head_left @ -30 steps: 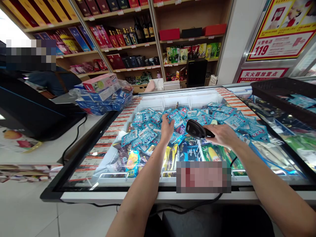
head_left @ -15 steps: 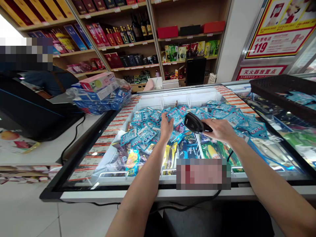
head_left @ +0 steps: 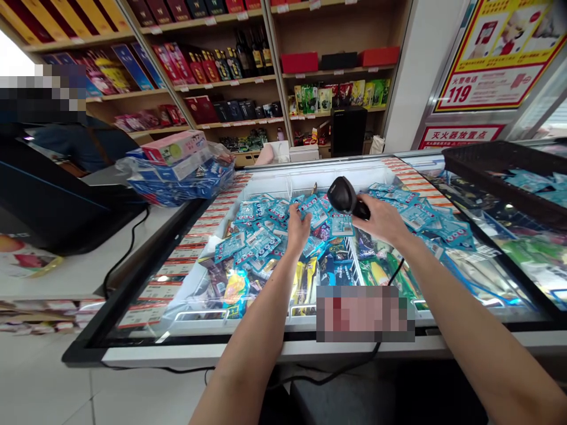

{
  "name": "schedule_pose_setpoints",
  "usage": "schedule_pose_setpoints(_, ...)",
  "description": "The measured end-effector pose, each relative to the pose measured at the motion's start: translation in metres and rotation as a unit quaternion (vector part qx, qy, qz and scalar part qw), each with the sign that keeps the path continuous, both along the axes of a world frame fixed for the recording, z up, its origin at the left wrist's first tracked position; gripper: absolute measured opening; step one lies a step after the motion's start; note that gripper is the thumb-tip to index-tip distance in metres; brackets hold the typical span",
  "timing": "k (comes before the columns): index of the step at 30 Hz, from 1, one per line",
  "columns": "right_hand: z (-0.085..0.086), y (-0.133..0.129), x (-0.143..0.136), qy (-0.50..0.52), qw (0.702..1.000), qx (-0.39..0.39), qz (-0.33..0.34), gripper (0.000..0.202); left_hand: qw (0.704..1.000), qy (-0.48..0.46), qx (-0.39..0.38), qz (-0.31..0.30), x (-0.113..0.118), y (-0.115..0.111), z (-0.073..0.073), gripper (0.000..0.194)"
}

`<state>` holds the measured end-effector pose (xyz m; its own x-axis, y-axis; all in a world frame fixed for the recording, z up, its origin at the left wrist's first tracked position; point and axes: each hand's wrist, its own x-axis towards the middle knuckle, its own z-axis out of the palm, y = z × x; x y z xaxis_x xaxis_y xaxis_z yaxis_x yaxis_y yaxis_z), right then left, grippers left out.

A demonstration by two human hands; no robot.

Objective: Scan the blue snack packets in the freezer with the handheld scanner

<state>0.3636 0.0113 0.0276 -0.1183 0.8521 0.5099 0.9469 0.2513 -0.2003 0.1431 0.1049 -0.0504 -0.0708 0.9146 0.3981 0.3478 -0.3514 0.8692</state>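
Observation:
My right hand (head_left: 384, 221) is wrapped round the handle of a black barcode scanner (head_left: 342, 195), whose head points left over the glass-topped chest freezer (head_left: 186, 356). A black cable hangs below this hand. My left hand (head_left: 299, 227) rests among the many blue packets (head_left: 261, 243) spread over the freezer top, thumb apart from the fingers, its fingertips touching packets. One blue packet (head_left: 342, 225) lies beneath the scanner with a barcode facing up. Whether the left fingers pinch a packet edge is hard to see.
Bagged boxes (head_left: 181, 171) sit at the left beside a black counter screen (head_left: 53, 189). A dark basket (head_left: 500, 171) with more blue packets stands at the right. Behind are shelves (head_left: 230, 82) of bottles and boxes. A person is partly visible at far left.
My right hand has moved left and raised the scanner, tilting its head. More of the blue packet beneath shows. My left hand stays nearly in place.

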Motion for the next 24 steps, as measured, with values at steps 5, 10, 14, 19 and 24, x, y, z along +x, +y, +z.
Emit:
schedule_pose_setpoints(5, -0.019, -0.006, 0.009, -0.021, 0.999, -0.022, -0.021, 0.034, 1.0, 0.012, -0.007, -0.013, -0.001, 0.0, -0.001, 0.046)
schedule_pose_setpoints(10, -0.027, -0.01, 0.008, -0.103, 0.994, -0.028, 0.016, 0.039, 1.0, 0.015, -0.024, -0.012, 0.001, -0.002, 0.002, 0.047)
schedule_pose_setpoints(14, -0.025, -0.012, 0.0, -0.131, 0.99, -0.034, 0.039, 0.042, 0.999, 0.031, -0.035, -0.003, 0.002, -0.005, 0.006, 0.047)
schedule_pose_setpoints(19, -0.023, -0.013, -0.002, -0.144, 0.988, -0.051, 0.036, 0.037, 0.999, 0.041, -0.029, 0.0, 0.003, -0.007, 0.008, 0.047)
schedule_pose_setpoints(24, -0.023, -0.013, 0.0, -0.153, 0.985, -0.076, 0.019, 0.037, 0.999, 0.035, -0.025, 0.003, 0.003, -0.007, 0.009, 0.046)
